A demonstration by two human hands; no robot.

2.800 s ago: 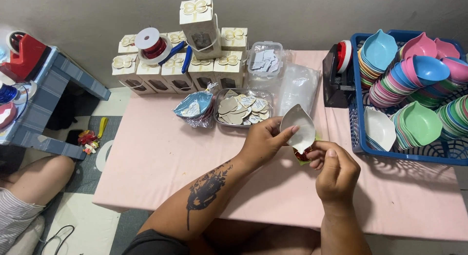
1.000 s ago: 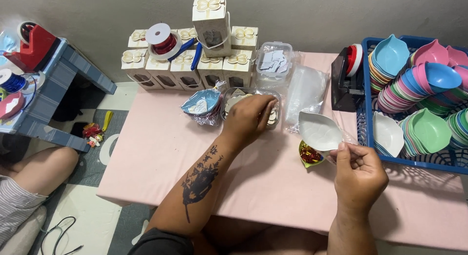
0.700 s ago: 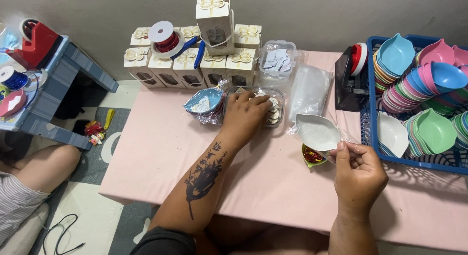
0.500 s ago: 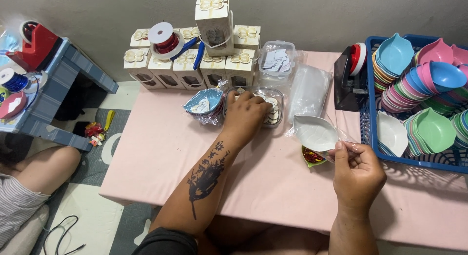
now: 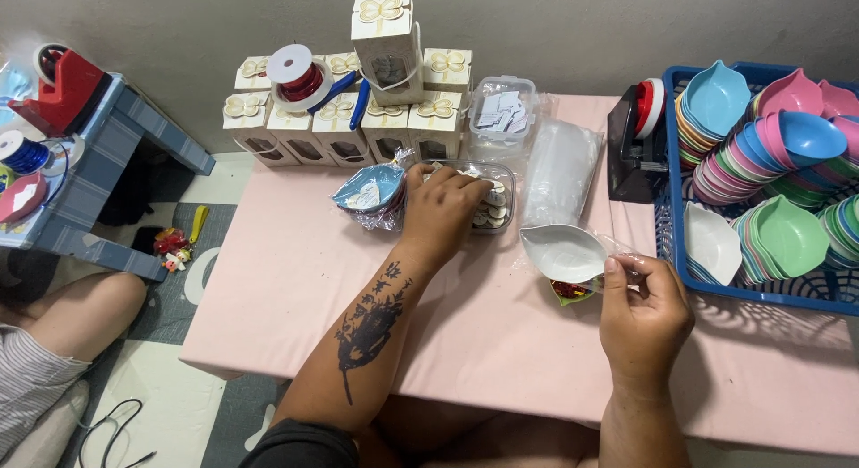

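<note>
While the left hand [image 5: 443, 213] is laid in the clear tub [image 5: 488, 204] of paper tags, fingers curled and its grip unclear, a white leaf-shaped dish [image 5: 564, 251] is pinched by the right hand [image 5: 642, 311] just right of that tub, above the pink bench [image 5: 295, 280]

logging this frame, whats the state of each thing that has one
left hand: fingers reaching into the clear tray
clear tray: open, holds small pieces
right hand: pinching the white dish
white dish: held upright, empty
lidded tub: closed
blue basket: holds stacked dishes

Cream gift boxes [image 5: 358, 119] stacked at table's back edge; clear bags [image 5: 559, 168] right of them.
</note>
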